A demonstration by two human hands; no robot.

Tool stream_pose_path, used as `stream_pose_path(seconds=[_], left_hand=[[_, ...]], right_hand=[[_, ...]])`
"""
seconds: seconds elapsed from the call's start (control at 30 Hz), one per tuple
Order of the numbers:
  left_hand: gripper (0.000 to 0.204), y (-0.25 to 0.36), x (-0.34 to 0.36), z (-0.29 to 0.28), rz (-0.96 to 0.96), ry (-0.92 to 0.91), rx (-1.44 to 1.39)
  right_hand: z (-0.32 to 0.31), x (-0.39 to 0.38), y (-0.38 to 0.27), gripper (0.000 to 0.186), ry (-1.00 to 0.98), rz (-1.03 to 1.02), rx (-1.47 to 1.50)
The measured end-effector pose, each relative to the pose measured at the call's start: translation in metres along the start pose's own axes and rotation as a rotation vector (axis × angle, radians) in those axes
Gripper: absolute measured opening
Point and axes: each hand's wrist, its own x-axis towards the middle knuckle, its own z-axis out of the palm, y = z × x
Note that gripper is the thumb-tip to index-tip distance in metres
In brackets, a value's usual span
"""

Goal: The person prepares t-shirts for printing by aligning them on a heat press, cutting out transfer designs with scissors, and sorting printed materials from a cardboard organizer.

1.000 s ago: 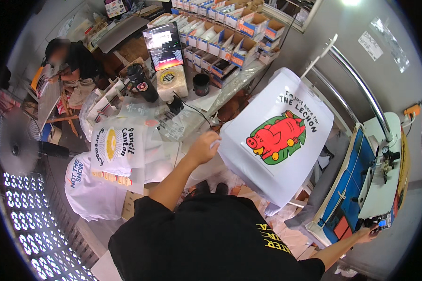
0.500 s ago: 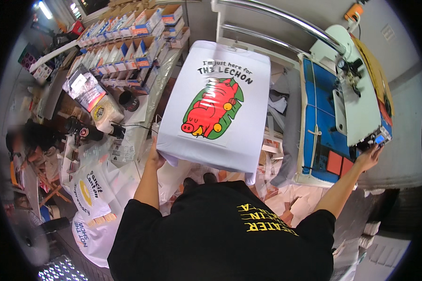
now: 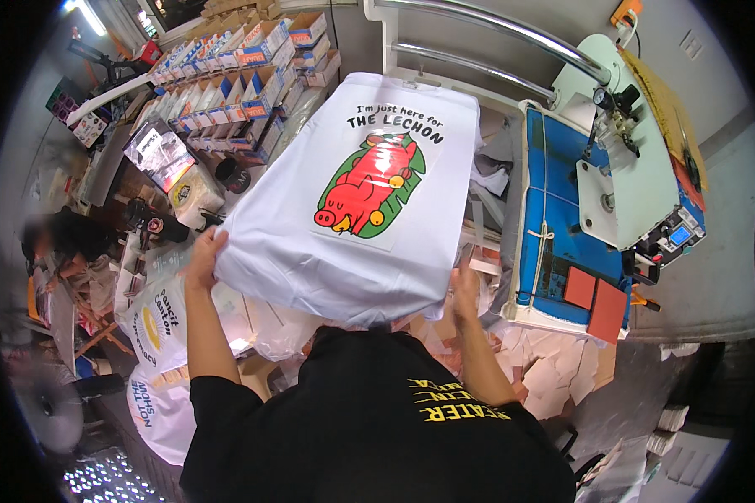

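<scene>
A white T-shirt [image 3: 268, 235], printed with black lettering and a red roast pig on a green leaf, lies on a raised platform, glossy film over the print. My left hand [image 3: 205, 256] has its fingers closed on the shirt's lower left edge, pulling it outward. My right hand [image 3: 461, 289] is at the shirt's lower right edge; its fingers are smeared and partly hidden. Right of the shirt stands a press with a blue padded bed [image 3: 549, 210], a white upper plate [image 3: 646, 210], a small control box [image 3: 679, 236] and red pads [image 3: 604, 312].
Rows of small boxes [image 3: 252, 92] fill the back left, beside a black mug [image 3: 232, 174] and black bottle [image 3: 155, 225]. Printed white fabrics [image 3: 151, 411] lie lower left. A seated person [image 3: 67, 243] and a fan [image 3: 54, 415] are at far left. Chrome rails [image 3: 495, 38] cross the back.
My right hand has left the press's control box and come to the shirt's right edge. My left hand has taken the left edge, drawing it out leftward. The view has swung right.
</scene>
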Motion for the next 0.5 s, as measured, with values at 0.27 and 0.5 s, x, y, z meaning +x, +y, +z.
stream_pose_path(seconds=[0.27, 0.5], left_hand=[[0.026, 0.054, -0.071, 0.020, 0.323, 0.155, -0.378], [0.040, -0.036, -0.295, 0.016, 0.589, -0.447, -1.229]], right_hand=[[-0.014, -0.006, -0.100, 0.061, -0.182, 0.147, 0.593], [0.060, 0.038, -0.343, 0.059, -0.632, -0.321, 0.417]])
